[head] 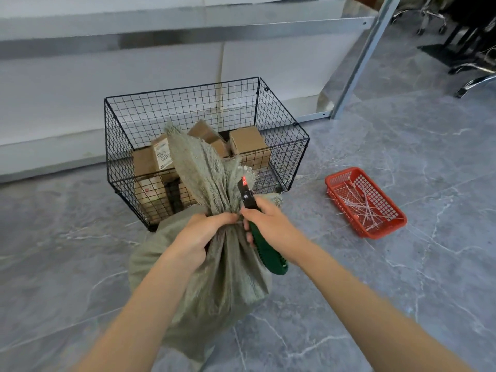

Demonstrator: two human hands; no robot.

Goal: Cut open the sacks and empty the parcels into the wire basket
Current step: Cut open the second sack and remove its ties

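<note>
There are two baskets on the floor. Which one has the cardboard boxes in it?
The black wire basket behind the sack holds the boxes. The red plastic basket to its right holds only thin white strips.

Grey-green woven sack [225, 277], black wire basket [281, 124] of square grid, brown cardboard parcels [249, 146], green-handled cutter [268, 253] with black and red tip, red lattice tray [389, 224], grey marbled floor [402, 291] with white veins

One sack [228, 277]. One wire basket [279, 124]. Cardboard parcels [249, 149] inside: six at least, overlapped, exact count unclear. One knife [265, 251]. One red tray [383, 232]. White ties [362, 205] in it: dozens, too tangled to count. Two hands: left hand [198, 232], right hand [271, 221].
</note>
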